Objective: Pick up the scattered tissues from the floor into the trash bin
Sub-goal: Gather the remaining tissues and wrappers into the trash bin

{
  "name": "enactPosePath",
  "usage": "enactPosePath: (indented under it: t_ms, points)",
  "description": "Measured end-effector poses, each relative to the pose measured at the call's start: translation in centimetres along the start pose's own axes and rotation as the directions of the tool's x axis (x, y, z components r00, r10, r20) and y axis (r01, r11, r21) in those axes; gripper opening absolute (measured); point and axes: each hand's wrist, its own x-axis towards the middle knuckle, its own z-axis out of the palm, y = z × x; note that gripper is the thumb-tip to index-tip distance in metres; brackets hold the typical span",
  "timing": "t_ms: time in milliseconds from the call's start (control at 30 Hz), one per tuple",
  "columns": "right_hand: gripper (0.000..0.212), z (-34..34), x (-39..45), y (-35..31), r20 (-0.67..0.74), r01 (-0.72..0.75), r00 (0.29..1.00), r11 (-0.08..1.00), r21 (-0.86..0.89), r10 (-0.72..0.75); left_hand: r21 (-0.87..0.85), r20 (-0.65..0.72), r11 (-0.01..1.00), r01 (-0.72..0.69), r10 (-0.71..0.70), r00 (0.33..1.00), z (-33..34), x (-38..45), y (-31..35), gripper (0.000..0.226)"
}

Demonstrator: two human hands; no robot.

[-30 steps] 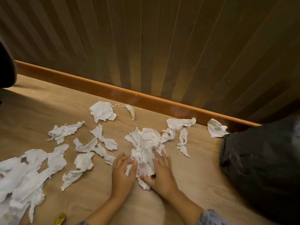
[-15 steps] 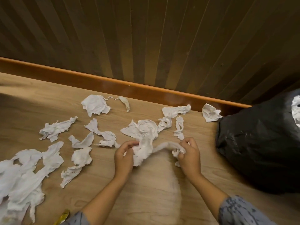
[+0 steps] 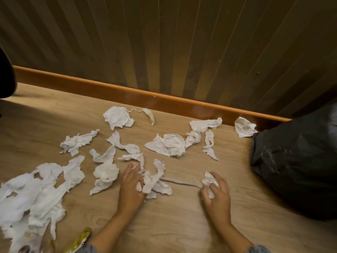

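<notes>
While both forearms reach in from the bottom edge, the left hand (image 3: 130, 187) has its fingers (image 3: 139, 185) closed on a crumpled tissue wad (image 3: 155, 181) lying on the floor (image 3: 173, 225). The right hand (image 3: 218, 192) has fingers curled around a smaller tissue ball (image 3: 209, 180). A twisted tissue strand (image 3: 180, 182) runs between the two clumps, low over the boards. Yellow wrapper (image 3: 80, 241) at the bottom edge, left. Floor is light wood-grain laminate. Big heap of white tissues (image 3: 36, 194) near left; loose scraps (image 3: 169, 145) spread across the middle, well apart from each other. One tissue (image 3: 244, 127) sits just beside the black bin bag (image 3: 299, 161) at right. Farther back: orange-brown skirting board (image 3: 127, 92), then vertically ribbed dark wall panelling (image 3: 182, 42). Dark object (image 3: 6, 77) at the left edge, cannot tell what.
</notes>
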Motion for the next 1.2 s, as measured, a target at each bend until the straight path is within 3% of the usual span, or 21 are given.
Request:
enactPosePath:
  t_ms: [67, 133, 300, 433, 500, 567, 667, 733, 800, 900, 1000, 1100, 1133, 1200]
  points:
    - [0.029, -1.2, 0.7, -0.4, -0.055, -0.096, 0.994, 0.993, 0.069, 0.1, -0.054, 0.006, 0.998, -0.043, 0.044, 0.999, 0.4, 0.3, 0.1, 0.032]
    - [0.006, -2.7, 2.0, -0.6, -0.133, -0.21, 0.966, 0.971, 0.111, 0.224, -0.104, -0.03, 0.994, -0.019, 0.016, 0.999, 0.4, 0.4, 0.5, 0.031]
    - [0.025, -5.5, 6.0, -0.5, -0.229, -0.328, 0.898, 0.918, 0.224, 0.376, -0.191, -0.145, 0.979, 0.076, -0.104, 0.984, -1.1, 1.8, 1.3, 0.026]
    - [0.019, -5.7, 7.1, -0.9, -0.22, -0.262, 0.93, 0.951, 0.167, 0.294, -0.013, -0.085, 0.999, 0.035, -0.036, 0.996, -0.5, 2.9, 1.2, 0.013]
    - [0.013, -5.1, 6.4, -1.3, -0.169, -0.221, 0.957, 0.971, 0.091, 0.234, 0.102, 0.007, 0.994, 0.032, -0.033, 0.999, 0.6, 2.6, 1.8, 0.033]
    - [0.027, -4.1, 4.9, -1.6, -0.143, -0.201, 0.97, 0.979, -0.013, 0.198, 0.147, 0.07, 0.989, 0.003, -0.013, 0.997, 1.8, 1.8, 2.5, 0.048]
    - [0.056, -2.5, 1.1, -0.9, -0.069, -0.219, 0.976, 0.942, -0.252, 0.209, 0.073, 0.077, 0.995, -0.069, 0.063, 0.995, 2.9, 0.3, 2.6, 0.039]
    - [0.064, -2.0, -1.8, -0.4, 0.034, -0.215, 0.971, 0.929, -0.301, 0.236, 0.008, 0.073, 0.993, -0.119, 0.118, 0.99, 3.1, -0.5, 2.2, 0.033]
    - [0.07, -1.5, -4.2, 0.1, 0.14, -0.056, 0.984, 0.94, -0.336, 0.108, -0.046, 0.085, 0.99, -0.133, 0.136, 0.987, 2.8, -1.0, 1.8, 0.034]
    - [0.05, -1.0, -5.3, 0.9, 0.17, 0.152, 0.979, 0.95, -0.271, -0.109, -0.116, 0.093, 0.988, -0.102, 0.113, 0.989, 1.4, -0.8, 2.3, 0.031]
    - [0.032, -2.0, -3.0, 1.2, 0.147, 0.114, 0.985, 0.978, -0.172, -0.089, -0.152, 0.008, 0.987, -0.049, 0.051, 0.999, -0.5, 1.1, 3.9, 0.018]
    - [0.028, -4.1, 1.1, 1.0, 0.163, 0.027, 0.987, 0.98, -0.195, 0.005, -0.23, -0.024, 0.97, 0.075, -0.083, 0.996, -2.5, 4.5, 6.8, 0.062]
    - [0.023, -5.1, 2.8, 0.7, 0.163, 0.022, 0.987, 0.981, -0.194, 0.01, -0.212, -0.012, 0.976, 0.048, -0.051, 0.999, -3.1, 5.8, 8.0, 0.07]
    - [0.008, -7.4, 6.2, -0.8, 0.135, 0.066, 0.99, 0.978, -0.198, -0.04, -0.159, -0.001, 0.983, -0.087, 0.088, 0.996, -4.3, 8.8, 10.8, 0.06]
